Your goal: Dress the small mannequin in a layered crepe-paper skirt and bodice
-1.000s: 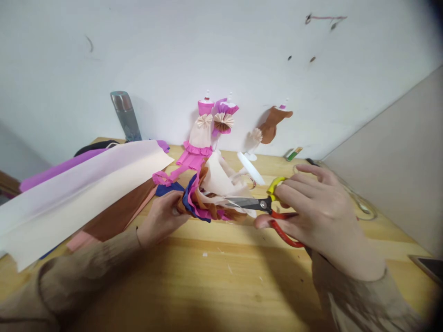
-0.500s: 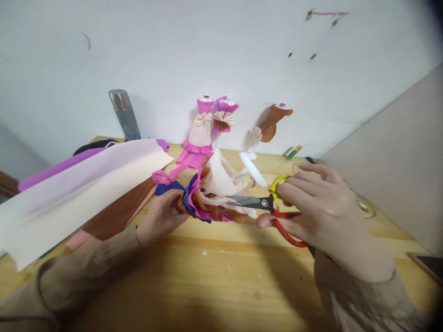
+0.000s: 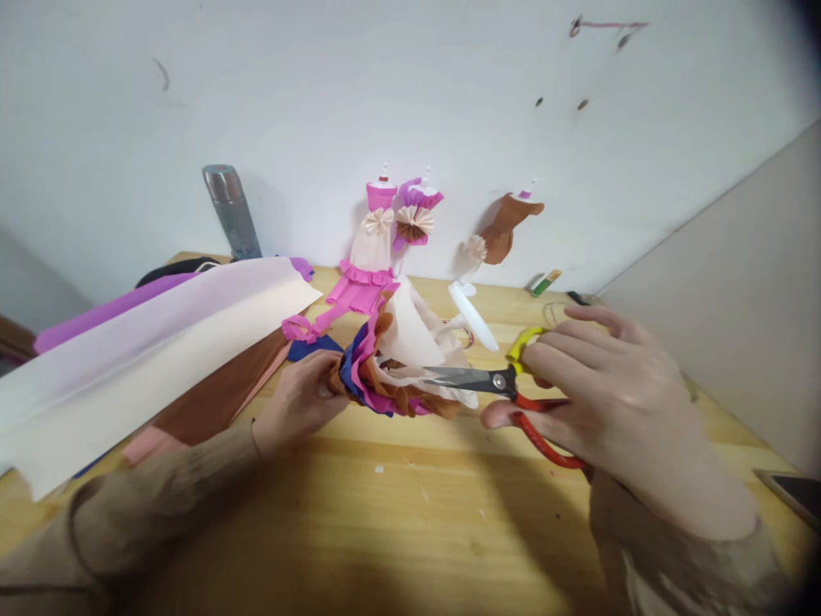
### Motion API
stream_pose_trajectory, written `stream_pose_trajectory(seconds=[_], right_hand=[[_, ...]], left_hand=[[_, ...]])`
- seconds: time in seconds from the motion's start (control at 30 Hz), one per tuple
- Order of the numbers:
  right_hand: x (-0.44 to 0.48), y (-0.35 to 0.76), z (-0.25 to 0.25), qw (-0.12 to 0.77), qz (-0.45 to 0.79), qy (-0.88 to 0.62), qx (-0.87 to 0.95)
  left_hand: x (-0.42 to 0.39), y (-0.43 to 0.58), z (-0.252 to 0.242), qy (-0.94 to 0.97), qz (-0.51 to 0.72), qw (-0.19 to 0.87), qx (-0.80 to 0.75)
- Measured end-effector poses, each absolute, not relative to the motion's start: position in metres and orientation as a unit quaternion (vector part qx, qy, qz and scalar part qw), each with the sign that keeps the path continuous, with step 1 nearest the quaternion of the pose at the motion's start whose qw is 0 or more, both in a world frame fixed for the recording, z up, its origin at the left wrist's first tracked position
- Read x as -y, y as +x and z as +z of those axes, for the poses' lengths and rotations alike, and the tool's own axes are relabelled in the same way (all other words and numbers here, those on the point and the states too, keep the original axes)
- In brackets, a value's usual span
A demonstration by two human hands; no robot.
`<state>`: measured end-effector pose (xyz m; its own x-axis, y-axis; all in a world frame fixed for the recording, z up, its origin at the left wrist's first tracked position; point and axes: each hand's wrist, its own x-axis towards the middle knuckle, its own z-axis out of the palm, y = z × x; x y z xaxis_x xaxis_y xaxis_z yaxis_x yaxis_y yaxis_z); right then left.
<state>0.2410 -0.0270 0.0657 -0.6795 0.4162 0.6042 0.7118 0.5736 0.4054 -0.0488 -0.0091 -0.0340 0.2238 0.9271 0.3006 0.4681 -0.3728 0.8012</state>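
My left hand [image 3: 296,404] is closed on the edge of a layered paper dress [image 3: 391,359] with cream, brown, pink and blue ruffles, held just above the wooden table [image 3: 410,513]. My right hand [image 3: 603,402] grips scissors [image 3: 506,385] with yellow and red handles. The blades point left, nearly closed, with their tips at the cream and brown ruffles of the dress.
Long sheets of cream, brown, purple and pink paper [image 3: 147,342] lie at the left. Three small mannequins in paper dresses [image 3: 378,239] stand by the wall, beside a steel flask [image 3: 231,210]. A glue stick [image 3: 545,281] lies at the back right, a phone [image 3: 792,492] at the right edge.
My right hand and the scissors have shifted slightly right and down, drawing the blade tips back a little. The left hand and the dress have stayed in place.
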Motion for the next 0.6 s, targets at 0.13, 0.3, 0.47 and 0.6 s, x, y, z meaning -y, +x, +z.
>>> stream_pose_trajectory(seconds=[0.13,0.3,0.47,0.6], right_hand=[[0.0274,0.2418,0.0654,0.229,-0.321,-0.33,0.858],[0.0277,0.2422,0.0646,0.226,-0.321,-0.333,0.857],[0.0282,0.2417,0.0639,0.227,-0.32,-0.329,0.859],[0.0289,0.2409,0.0635,0.232,-0.315,-0.325,0.861]], left_hand=[[0.0098,-0.0497,-0.0334,0.731,0.401,0.307,-0.46],[0.0088,-0.05,-0.0337,0.739,0.394,0.295,-0.46],[0.0083,-0.0486,-0.0297,0.745,0.389,0.281,-0.463],[0.0095,-0.0475,-0.0268,0.745,0.388,0.276,-0.468]])
